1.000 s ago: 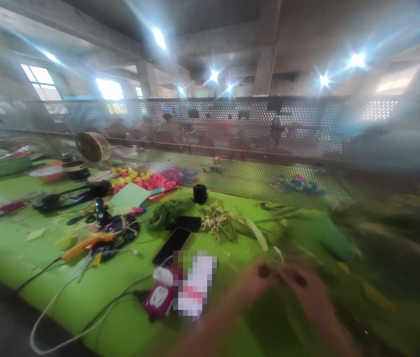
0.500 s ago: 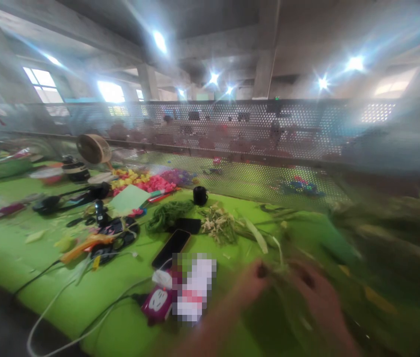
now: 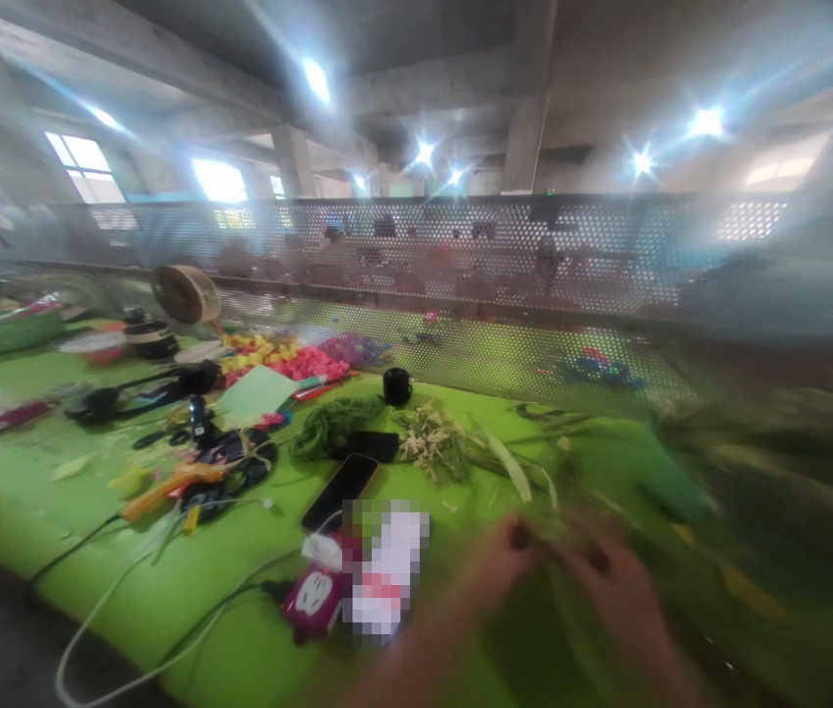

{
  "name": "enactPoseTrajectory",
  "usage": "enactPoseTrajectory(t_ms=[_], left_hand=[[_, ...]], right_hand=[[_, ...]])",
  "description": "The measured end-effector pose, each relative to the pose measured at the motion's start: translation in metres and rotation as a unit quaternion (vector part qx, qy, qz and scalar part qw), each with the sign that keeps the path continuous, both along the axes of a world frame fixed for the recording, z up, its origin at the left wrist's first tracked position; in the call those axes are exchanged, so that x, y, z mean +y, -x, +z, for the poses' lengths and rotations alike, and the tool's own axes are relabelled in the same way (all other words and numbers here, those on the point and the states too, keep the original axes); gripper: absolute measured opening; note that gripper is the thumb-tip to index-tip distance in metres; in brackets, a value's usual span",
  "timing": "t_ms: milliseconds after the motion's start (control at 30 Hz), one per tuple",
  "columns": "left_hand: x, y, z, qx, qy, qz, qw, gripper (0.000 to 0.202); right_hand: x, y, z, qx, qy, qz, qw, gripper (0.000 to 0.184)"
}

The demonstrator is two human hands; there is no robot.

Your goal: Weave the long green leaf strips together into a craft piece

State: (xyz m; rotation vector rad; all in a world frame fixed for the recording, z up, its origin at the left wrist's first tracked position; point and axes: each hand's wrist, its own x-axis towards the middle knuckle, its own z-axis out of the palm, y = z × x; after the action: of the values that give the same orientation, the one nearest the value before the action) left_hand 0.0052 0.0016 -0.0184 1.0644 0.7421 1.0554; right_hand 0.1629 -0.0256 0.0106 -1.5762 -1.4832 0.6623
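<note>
My left hand (image 3: pixel 505 551) is closed, its fingertips pinching a pale green leafy stem (image 3: pixel 552 492) whose thin end curves up between my hands. Close beside it, my right hand (image 3: pixel 619 575) is closed on the same stem from the other side. Blur and the fingers hide most of the gripped part. Just beyond my hands lies a long pale green leaf (image 3: pixel 510 467), touching a bunch of cream-tipped stems (image 3: pixel 431 444).
To the right rises a heap of green material (image 3: pixel 762 482). Left of my hands lie a phone (image 3: pixel 340 494), a purple charger (image 3: pixel 313 600) with cables and an orange-handled tool (image 3: pixel 172 484). A black cup (image 3: pixel 396 387) stands before the perforated screen (image 3: pixel 460 265).
My right hand has shifted slightly left, nearer my left hand. The curved end of the stem has tipped a little left. My left hand stays nearly in place.
</note>
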Motion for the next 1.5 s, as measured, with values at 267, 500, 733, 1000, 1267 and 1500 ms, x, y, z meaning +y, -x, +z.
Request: enactPoseTrajectory(t_ms=[267, 500, 733, 1000, 1267, 1500], left_hand=[[0.003, 0.001, -0.007, 0.029, 0.0, 0.045, 0.999, 0.039], [0.003, 0.003, 0.001, 0.093, -0.059, 0.058, 0.992, 0.021], [0.003, 0.002, 0.0, 0.097, -0.09, 0.054, 0.99, 0.03], [0.007, 0.005, -0.006, 0.192, -0.078, 0.063, 0.976, 0.018], [0.011, 0.019, -0.002, 0.276, -0.12, 0.014, 0.953, 0.019], [-0.002, 0.009, 0.017, 0.295, -0.225, 0.005, 0.929, 0.028]], right_hand=[[-0.002, 0.01, 0.011, 0.101, 0.08, 0.028, 0.991, 0.033], [0.0, 0.015, 0.015, 0.199, 0.118, -0.003, 0.973, 0.035], [0.003, 0.008, 0.001, 0.26, 0.158, -0.036, 0.952, 0.034], [-0.002, 0.009, 0.016, 0.27, 0.083, -0.078, 0.956, 0.025], [-0.01, 0.003, 0.037, 0.238, 0.046, -0.103, 0.965, 0.02], [0.0, 0.016, 0.007, 0.333, 0.072, -0.072, 0.937, 0.031]])
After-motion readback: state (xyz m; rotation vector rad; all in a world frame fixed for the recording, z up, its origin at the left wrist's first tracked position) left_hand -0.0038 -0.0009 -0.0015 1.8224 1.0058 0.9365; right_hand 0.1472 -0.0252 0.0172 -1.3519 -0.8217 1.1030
